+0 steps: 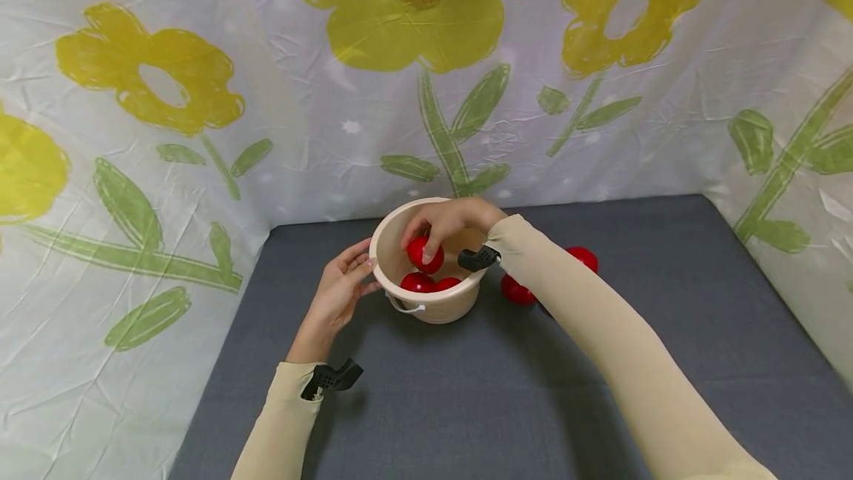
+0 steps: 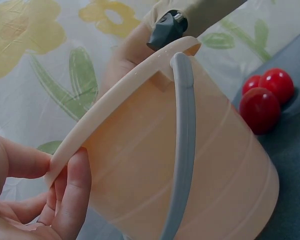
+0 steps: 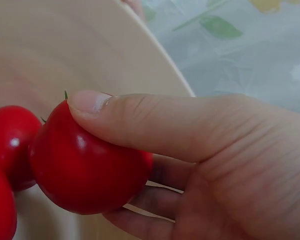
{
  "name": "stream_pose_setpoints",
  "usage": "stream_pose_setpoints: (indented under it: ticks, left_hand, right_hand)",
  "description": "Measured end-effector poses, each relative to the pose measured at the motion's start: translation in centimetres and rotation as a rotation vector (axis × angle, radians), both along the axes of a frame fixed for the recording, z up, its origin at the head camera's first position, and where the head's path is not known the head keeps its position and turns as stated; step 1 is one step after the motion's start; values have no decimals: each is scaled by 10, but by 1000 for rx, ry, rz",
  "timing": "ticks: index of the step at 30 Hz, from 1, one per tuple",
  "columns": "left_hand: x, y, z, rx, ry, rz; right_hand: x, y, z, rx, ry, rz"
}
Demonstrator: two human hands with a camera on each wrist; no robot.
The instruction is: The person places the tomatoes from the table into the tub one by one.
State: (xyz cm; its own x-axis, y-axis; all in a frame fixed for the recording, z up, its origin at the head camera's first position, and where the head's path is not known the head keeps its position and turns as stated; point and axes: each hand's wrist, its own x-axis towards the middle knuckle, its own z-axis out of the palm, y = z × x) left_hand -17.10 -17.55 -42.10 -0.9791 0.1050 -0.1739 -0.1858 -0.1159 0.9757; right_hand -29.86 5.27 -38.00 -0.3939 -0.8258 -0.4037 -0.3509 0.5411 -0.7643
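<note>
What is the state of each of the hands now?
Left hand: pinches the rim of the bucket.
Right hand: holds a red tomato inside the bucket.

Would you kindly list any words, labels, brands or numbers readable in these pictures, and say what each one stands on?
None: no view shows any text.
The cream plastic bucket with its grey handle is plain.
The red tomato held by the right hand is unmarked.
The sheet bears only yellow flowers and green leaves.
The black wrist clips show no readable marking.

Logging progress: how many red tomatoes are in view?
5: one held by the right hand over the bucket, two inside it, two on the mat behind the right arm. More may be hidden.
</note>
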Motion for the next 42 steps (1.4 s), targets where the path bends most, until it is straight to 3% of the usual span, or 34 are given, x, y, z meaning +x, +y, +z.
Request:
stream_pose_setpoints:
  ticks: [17, 23, 33, 34, 36, 40, 42]
  left_hand:
    - [-1, -1, -2, 13, 11, -9]
    - [0, -2, -2, 14, 8, -11]
    - [0, -2, -2, 16, 12, -16]
    - [-1, -2, -2, 15, 11, -17]
    - [-1, -2, -2, 11, 11, -16]
    - [-1, -2, -3, 0, 10, -17]
    - [-1, -2, -3, -3, 8, -16]
  right_hand:
    - [4, -2, -6, 27, -16, 5]
    - [3, 0, -3, -33, -81, -25]
    - [2, -1, -2, -82, -38, 9]
    - [3, 0, -2, -84, -43, 0]
    - [6, 1, 1, -101, -147, -62]
    - [6, 7, 15, -136, -105, -60]
    - [4, 10, 25, -148, -3, -12]
